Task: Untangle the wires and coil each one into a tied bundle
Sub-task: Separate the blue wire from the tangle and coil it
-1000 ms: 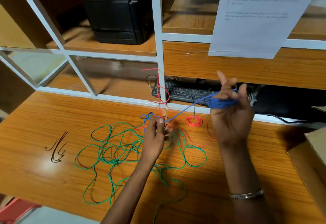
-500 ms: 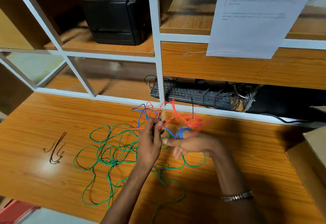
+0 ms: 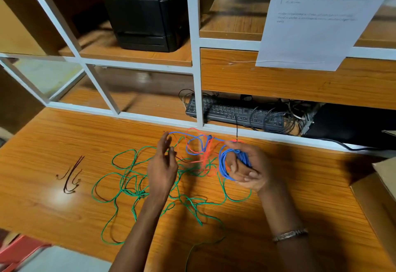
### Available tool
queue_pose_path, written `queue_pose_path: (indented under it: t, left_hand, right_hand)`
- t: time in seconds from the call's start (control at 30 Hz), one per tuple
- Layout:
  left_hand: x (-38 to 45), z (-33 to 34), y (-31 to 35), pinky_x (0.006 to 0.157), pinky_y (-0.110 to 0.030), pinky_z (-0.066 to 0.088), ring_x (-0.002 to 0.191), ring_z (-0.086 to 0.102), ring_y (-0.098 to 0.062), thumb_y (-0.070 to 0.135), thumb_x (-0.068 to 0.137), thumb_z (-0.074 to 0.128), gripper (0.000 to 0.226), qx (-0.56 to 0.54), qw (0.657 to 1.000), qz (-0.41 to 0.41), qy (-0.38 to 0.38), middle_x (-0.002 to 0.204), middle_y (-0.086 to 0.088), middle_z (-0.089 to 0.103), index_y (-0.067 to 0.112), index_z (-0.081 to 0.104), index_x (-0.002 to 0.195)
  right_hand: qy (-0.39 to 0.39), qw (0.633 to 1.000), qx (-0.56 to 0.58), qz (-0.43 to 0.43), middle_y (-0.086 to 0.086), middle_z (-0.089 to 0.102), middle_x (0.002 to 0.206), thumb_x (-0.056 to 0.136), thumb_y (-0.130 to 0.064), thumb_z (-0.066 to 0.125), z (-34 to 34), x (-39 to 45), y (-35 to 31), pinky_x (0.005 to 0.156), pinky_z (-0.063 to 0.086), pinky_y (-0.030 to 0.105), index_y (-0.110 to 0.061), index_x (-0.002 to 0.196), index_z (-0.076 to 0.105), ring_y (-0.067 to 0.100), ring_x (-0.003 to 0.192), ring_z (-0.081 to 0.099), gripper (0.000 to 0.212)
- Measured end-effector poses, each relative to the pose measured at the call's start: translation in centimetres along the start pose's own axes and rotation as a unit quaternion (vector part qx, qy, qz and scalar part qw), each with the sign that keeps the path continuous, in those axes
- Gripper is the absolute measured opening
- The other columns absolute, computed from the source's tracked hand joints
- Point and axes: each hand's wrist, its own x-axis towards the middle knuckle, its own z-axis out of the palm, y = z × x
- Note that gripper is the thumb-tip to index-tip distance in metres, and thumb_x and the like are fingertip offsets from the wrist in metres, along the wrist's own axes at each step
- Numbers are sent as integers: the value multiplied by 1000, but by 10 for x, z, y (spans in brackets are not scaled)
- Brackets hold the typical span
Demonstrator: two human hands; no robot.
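My worktop (image 3: 300, 186) is glossy orange-brown wood grain, with a pale glare patch toward 8 o'clock. My right hand (image 3: 249, 165), just right of centre, has its fingers curled round a coil of blue wire (image 3: 224, 164) wound around them; a free blue strand runs from the coil toward 10 o'clock, looping through a bunch of red wire (image 3: 206, 154) on its way to my left hand (image 3: 164, 165). That hand is at centre with its fingers raised and loosely spread; the strand meets its fingertips, but I cannot tell whether they pinch it. The green wire (image 3: 128, 186) sprawls in loose loops over the worktop under and around both hands, trailing to 6 o'clock past the front edge. A short piece of dark wire (image 3: 71, 177) lies alone at 9 o'clock, well apart from the tangle. A white-framed wooden shelf unit (image 3: 196, 57) rises along the back edge. A black printer-like box (image 3: 147, 14) sits on a shelf at 11 o'clock, a black keyboard (image 3: 233, 113) with dark cables lies in the low compartment at 1 o'clock, and a printed paper sheet (image 3: 321, 19) hangs at 1 o'clock over the shelf front. A cardboard box (image 3: 381, 192) edges in at 3 o'clock, and something red (image 3: 19, 250) shows at 7 o'clock below the worktop.
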Motion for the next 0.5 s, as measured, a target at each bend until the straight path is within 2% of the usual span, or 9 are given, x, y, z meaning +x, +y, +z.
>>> queue_pose_path:
  t: [0.1, 0.17, 0.23, 0.3, 0.37, 0.43, 0.5]
  left_hand:
    - [4, -2, -8, 92, -47, 60, 119, 71, -22, 17, 107, 52, 55, 0, 1000, 2, 7, 146, 3, 63, 36, 39, 157]
    - [8, 0, -10, 89, -47, 59, 118, 71, -27, 13, 105, 54, 61, 29, 1000, 0, 3, 150, 4, 60, 34, 35, 159]
    - [11, 3, -16, 88, -47, 58, 116, 71, -32, 13, 104, 55, 66, 72, 997, -21, -10, 152, 3, 58, 32, 30, 162]
    - [18, 3, -31, 88, -48, 56, 116, 70, -37, 18, 104, 56, 65, 94, 994, -53, -22, 151, -5, 59, 29, 30, 162]
    - [29, -2, -52, 90, -49, 54, 115, 69, -41, 26, 105, 55, 57, 122, 986, -103, -42, 145, -17, 62, 26, 37, 160]
    - [38, -10, -65, 94, -49, 54, 113, 69, -43, 28, 107, 51, 48, 139, 975, -153, -86, 131, -25, 69, 21, 47, 154]
    - [39, -15, -66, 98, -48, 51, 120, 66, -43, 27, 107, 53, 48, 142, 972, -155, -102, 135, -26, 66, 18, 49, 154]
  right_hand:
    - [68, 997, -24, -13, 1, 36, 26, 89, -32, 67, 0, -7, -6, 31, 18, 17, 9, 63, 69, 16, 24, 6, 49]
    - [107, 993, -40, -21, 0, 34, 26, 91, -31, 59, -1, -6, -5, 31, 18, 18, 9, 63, 68, 14, 21, 11, 50]
    - [129, 990, -49, -34, 0, 32, 26, 88, -31, 62, -1, -6, -6, 31, 17, 19, 9, 62, 67, 9, 19, 18, 48]
    - [178, 981, -54, -51, 0, 30, 27, 89, -29, 59, -2, -12, -11, 31, 16, 18, 9, 61, 65, 8, 19, 19, 47]
    - [246, 966, -43, -71, 1, 27, 28, 91, -25, 52, -7, -22, -17, 28, 19, 14, 8, 59, 63, 9, 18, 19, 47]
    - [282, 955, -33, -84, 3, 27, 29, 91, -26, 52, -12, -34, -23, 26, 22, 13, 7, 61, 61, 8, 18, 18, 46]
    - [299, 950, -61, -66, 4, 28, 31, 91, -27, 54, -16, -40, -26, 27, 18, 12, 9, 64, 62, 8, 18, 17, 46]
